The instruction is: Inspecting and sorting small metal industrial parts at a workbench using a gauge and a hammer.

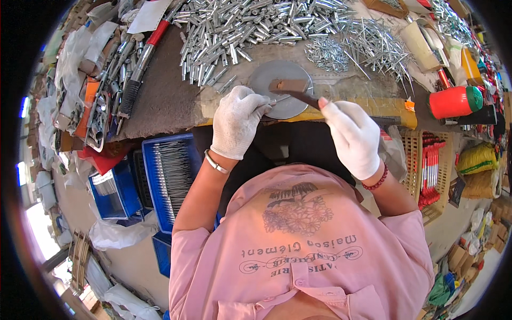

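**Both gloved hands meet over the round steel plate**

From my remote seat I see the left hand, in a white knit glove, curled shut around a thin shiny metal pin whose tip points toward the dark brown flat-headed hammer-like tool. The right hand, also gloved, is clamped on that tool's dark handle, holding its brown block head over the grey round steel plate. I judge the plate serves as a hard base, which is why both hands work right above it, at the near edge of the brown work surface.

Beyond the plate lies a heap of silver metal tubes, and to its right a scatter of thin silver pins, both within easy reach. A blue plastic tray of long pins sits low beside the left forearm. A red and green cylindrical container lies off to the right.
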A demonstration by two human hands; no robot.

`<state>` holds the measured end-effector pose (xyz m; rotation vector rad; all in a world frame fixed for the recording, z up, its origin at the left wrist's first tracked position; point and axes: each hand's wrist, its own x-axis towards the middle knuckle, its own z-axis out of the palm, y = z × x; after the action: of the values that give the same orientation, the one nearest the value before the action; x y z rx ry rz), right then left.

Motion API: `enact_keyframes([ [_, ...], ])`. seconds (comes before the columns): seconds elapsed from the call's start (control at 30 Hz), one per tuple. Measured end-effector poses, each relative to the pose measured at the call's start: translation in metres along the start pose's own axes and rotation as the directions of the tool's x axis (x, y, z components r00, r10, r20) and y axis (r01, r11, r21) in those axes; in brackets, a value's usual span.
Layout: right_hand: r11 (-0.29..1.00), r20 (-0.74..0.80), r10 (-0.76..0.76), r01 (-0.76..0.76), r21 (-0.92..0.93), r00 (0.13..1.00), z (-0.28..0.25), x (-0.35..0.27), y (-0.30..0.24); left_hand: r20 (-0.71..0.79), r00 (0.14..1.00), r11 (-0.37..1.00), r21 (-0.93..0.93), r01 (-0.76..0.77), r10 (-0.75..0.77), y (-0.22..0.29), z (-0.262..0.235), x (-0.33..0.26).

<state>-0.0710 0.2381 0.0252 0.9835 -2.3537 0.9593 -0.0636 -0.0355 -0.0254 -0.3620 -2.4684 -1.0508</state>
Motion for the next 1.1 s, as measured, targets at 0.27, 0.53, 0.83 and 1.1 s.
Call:
enact_keyframes([
  [0.27,0.961,0.208,0.228,-0.254,0.109,0.951,0.014,0.015,0.018,0.041,0.999,0.999,-0.037,0.020,-0.018,0.000,-0.008,0.002],
  [0.53,0.956,0.361,0.156,-0.049,-0.290,0.920,0.027,0.024,-0.001,0.012,1.000,0.995,-0.092,0.028,-0.027,-0.001,-0.007,-0.003],
  [0.83,0.594,0.726,0.417,-0.768,0.238,0.547,0.038,0.008,-0.021,0.058,0.827,0.783,-0.293,0.549,-0.559,0.043,0.003,-0.037],
  [1.1,0.478,0.741,0.405,-0.814,0.328,0.536,0.056,0.002,-0.041,0.309,0.615,0.357,-0.596,0.720,-0.725,0.042,-0.005,-0.044],
])
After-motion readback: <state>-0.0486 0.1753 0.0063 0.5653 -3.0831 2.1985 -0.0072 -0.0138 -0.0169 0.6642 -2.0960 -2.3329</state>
